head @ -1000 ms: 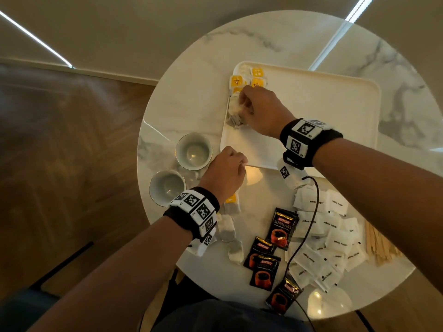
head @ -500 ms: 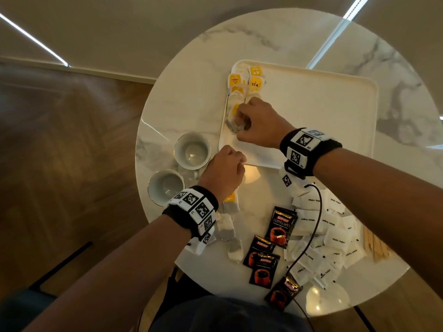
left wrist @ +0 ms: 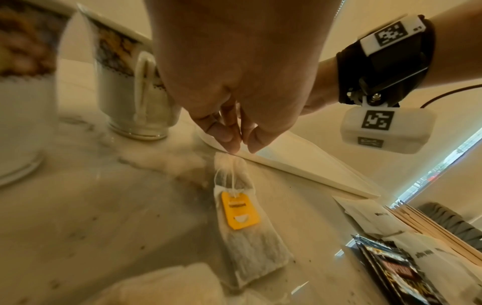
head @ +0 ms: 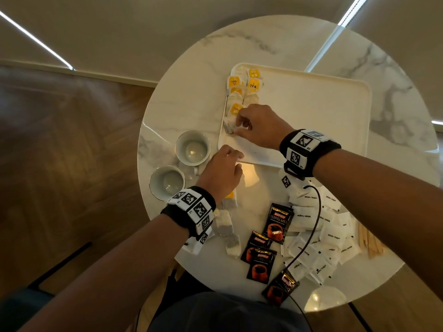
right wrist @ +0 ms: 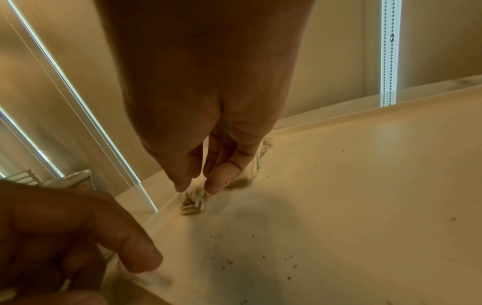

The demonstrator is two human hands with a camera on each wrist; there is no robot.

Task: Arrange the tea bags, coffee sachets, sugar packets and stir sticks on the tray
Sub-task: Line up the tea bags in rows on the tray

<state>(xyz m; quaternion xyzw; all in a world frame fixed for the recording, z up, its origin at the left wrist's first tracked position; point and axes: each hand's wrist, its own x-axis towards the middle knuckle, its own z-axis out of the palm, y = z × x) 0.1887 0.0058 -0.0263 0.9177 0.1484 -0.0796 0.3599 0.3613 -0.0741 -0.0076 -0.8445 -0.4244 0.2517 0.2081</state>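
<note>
Mostly half done: tea bags (head: 242,92) lined in two short columns along the left rim of the tray (head: 311,111), the rest of the stock lying on the table (head: 191,97)

Right hand (head: 260,127) low over the tray's near-left corner, thumb and forefinger tips closed on the end of the nearest bag (right wrist: 193,201), which rests on the tray floor against the rim; loose tea specks scattered nearby

Left hand (head: 221,173) just off the tray's front edge, beside two cups (head: 193,149), fingertips pinched on the top seam of another tea bag (left wrist: 242,222); that bag lying flat on the marble, yellow tag (left wrist: 240,210) face up, string running to the pinch

More bags near the left wrist, coffee sachets (head: 278,222) at the front, sugar packets (head: 318,233) heaped to their right, stir sticks (head: 369,240) at the far right edge

Likely handling: bags very light, limp, thin paper, easily torn or spilled, judging by the specks; best taken by the folded top seam or the tag, lifted rather than dragged. Sachets slick and flat, better pinched at a corner. Sticks stiff, better gathered as a bundle
</note>
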